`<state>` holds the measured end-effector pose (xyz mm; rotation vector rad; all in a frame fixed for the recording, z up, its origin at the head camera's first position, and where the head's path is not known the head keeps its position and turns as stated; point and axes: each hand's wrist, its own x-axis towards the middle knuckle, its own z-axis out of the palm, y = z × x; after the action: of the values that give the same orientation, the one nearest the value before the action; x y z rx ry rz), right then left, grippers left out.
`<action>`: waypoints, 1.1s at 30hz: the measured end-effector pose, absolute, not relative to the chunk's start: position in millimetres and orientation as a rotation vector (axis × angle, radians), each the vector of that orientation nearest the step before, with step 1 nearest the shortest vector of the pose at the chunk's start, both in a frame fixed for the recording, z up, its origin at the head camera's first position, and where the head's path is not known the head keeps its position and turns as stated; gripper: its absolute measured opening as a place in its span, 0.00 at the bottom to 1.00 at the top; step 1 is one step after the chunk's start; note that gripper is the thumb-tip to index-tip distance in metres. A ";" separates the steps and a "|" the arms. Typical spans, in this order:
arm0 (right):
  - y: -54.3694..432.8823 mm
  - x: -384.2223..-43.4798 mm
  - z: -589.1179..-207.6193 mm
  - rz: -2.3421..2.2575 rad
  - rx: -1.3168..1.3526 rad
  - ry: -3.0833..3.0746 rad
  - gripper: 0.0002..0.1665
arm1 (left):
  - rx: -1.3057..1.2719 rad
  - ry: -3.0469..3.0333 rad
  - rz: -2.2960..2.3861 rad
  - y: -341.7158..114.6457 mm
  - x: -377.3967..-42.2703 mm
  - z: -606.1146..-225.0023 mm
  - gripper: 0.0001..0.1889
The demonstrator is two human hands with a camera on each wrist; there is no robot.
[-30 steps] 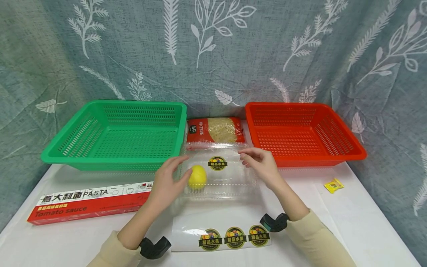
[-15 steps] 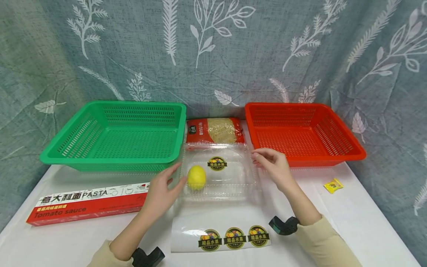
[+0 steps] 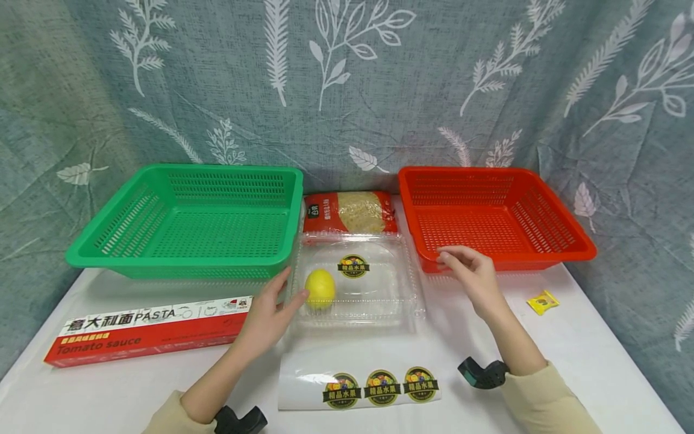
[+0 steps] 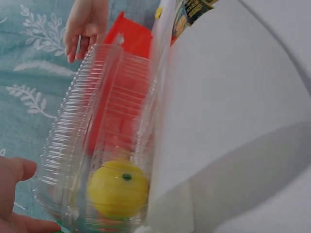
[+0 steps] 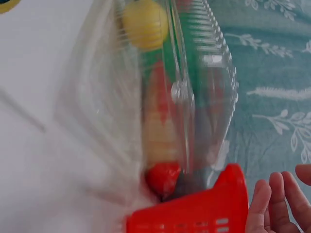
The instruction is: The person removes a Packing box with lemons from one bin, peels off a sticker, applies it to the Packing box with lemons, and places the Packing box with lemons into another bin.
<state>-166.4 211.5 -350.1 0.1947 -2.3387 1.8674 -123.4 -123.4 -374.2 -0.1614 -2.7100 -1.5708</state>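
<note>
The bench [image 3: 81,398] bore a green basket [image 3: 179,261], a red basket [image 3: 526,263] and, near both, a clear container [image 3: 387,283], the left hand [image 3: 265,316] spread wide beside it, the right hand [image 3: 473,278] loosely relaxed, and a yellow fruit [image 3: 320,288] inside.

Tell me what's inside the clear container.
In the clear container, a yellow fruit sits at left in the head view. The label hides whatever lies directly beneath it.
</note>
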 end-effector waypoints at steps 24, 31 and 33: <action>265.3 -158.3 -367.1 1.996 -0.035 -2.164 0.10 | 0.076 -2.711 -1.947 -115.8 -147.8 -379.1 0.40; 285.8 -166.7 -385.3 2.068 -0.087 -2.123 0.09 | 0.123 -2.689 -1.998 -115.2 -150.0 -378.1 0.40; 299.2 -175.0 -401.6 2.113 -0.088 -2.074 0.10 | 0.123 -2.681 -2.013 -115.7 -149.9 -378.6 0.39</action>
<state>-175.0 299.2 -401.6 -0.0882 -2.0736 2.1131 -149.9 -115.7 -378.6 0.1226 -2.6808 -2.0129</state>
